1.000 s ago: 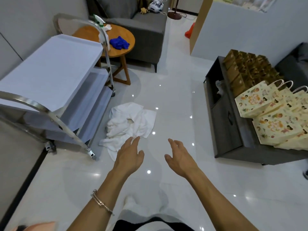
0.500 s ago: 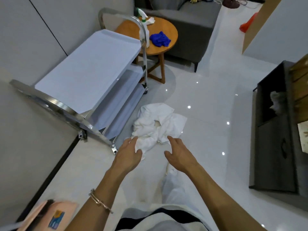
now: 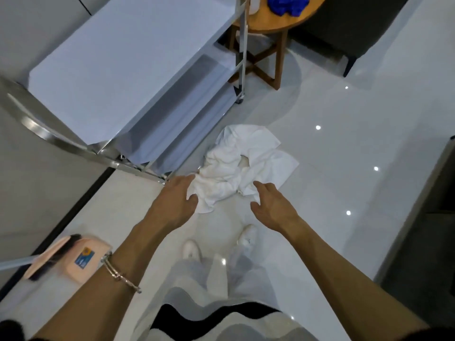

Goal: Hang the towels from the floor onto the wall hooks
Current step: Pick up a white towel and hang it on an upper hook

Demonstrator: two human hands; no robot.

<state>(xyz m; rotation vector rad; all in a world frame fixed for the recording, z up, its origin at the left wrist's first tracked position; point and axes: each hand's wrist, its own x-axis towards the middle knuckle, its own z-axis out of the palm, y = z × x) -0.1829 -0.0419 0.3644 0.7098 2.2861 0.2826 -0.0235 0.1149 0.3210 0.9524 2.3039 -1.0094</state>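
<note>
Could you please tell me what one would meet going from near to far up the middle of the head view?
white shoes → left hand and right hand, level with each other → heap of white towels on the floor → round wooden table → blue cloth on it.

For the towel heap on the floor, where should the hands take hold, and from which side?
Probably the bunched folds at the near edge of the towels, from above on the person's side. The crumpled cloth rises there, giving something to pinch, and the cart crowds the left. Both the left hand and right hand are open by that edge.
</note>
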